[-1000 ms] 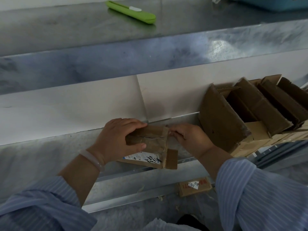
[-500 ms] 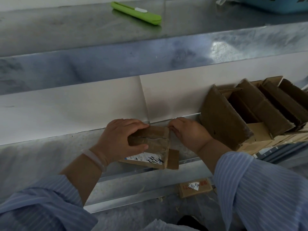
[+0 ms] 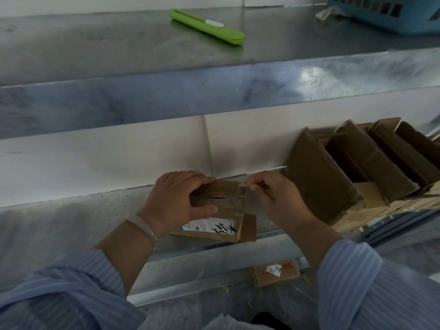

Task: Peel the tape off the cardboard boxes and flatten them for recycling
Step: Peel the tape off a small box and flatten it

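Steel worktop (image 3: 59, 222) and the upper ledge (image 3: 95, 44) above it looked the same as half a second before; only the view shifted a bit. Pile of opened boxes (image 3: 321, 177) leaned against the white wall at the right of the worktop, unmoved. Blue basket (image 3: 390, 13) sat at the far right of the upper ledge, partly out of frame. Left hand (image 3: 173, 198) kept its grip on the small box (image 3: 223, 198): fingers (image 3: 190, 176) curled over the far edge, thumb across the near face, no change. Right hand (image 3: 278, 198) was the difference: earlier its fingertips sat on the box's top right corner, now it was drawn slightly right and clear of the corner, with thumb and fingers pinching the tape (image 3: 242, 185). Small box sat on the worktop near the front edge, between the two hands, label toward the camera, one end flap out flat at right. Green cutter (image 3: 207, 27) lay on the upper ledge, well apart from both hands, same spot. Cardboard scrap (image 3: 273, 272) with a white label lay below the worktop edge, unmoved. Tape was a short clear strip lifted off the box's top right corner.
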The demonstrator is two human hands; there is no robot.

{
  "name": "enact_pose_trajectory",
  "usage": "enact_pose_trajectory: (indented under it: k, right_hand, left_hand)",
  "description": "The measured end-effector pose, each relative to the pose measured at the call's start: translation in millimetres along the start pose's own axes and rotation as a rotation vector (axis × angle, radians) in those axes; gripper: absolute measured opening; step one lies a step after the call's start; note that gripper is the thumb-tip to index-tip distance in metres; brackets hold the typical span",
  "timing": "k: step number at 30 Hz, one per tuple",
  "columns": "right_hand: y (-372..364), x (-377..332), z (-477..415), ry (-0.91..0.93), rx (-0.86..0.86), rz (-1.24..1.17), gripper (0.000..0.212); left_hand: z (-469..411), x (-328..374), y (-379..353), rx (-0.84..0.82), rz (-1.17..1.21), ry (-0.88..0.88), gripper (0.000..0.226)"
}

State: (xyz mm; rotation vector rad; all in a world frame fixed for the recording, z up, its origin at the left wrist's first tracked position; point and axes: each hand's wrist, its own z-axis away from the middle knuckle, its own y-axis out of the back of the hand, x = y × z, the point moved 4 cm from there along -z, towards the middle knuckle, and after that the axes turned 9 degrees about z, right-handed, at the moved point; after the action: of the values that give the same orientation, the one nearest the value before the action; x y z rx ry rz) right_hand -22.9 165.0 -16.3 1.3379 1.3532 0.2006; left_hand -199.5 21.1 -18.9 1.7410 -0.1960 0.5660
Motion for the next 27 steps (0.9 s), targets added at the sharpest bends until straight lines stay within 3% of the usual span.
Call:
enact_pose_trajectory:
  k: [3, 8, 27]
  right_hand:
    - [2, -4, 3, -0.001, 0.005, -0.034, 0.014]
    - [-6, 4, 7, -0.250, -0.029, -0.282, 0.017]
    - [-17, -7, 14, -0.399, 0.064, -0.709, 0.018]
  left_hand:
    - [-1, 1, 0, 0.014, -0.009, 0.015, 0.074]
    - [-1, 2, 0, 0.026, 0.005, 0.029, 0.075]
    - [-2, -1, -3, 0.023, -0.043, 0.069, 0.077]
